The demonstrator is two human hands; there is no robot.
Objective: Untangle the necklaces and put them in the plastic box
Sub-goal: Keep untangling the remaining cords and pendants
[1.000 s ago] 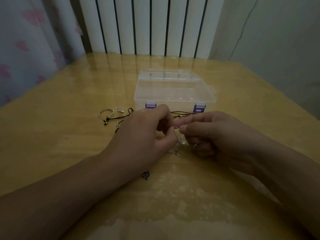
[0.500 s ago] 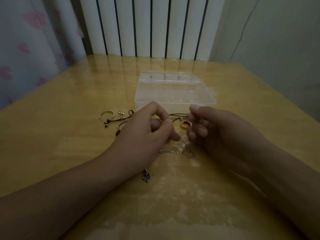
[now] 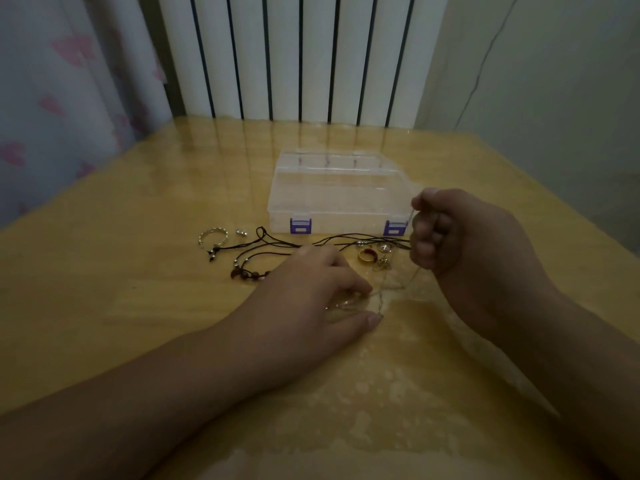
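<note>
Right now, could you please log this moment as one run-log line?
phase: untangling | right hand: pinches thin chain, raised | left hand: pins chain on table | plastic box: closed | black cord necklace: on table

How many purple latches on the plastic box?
2. Both on the plastic box front wall: left latch near its left corner, right latch near its right corner, beside the right hand.
</note>
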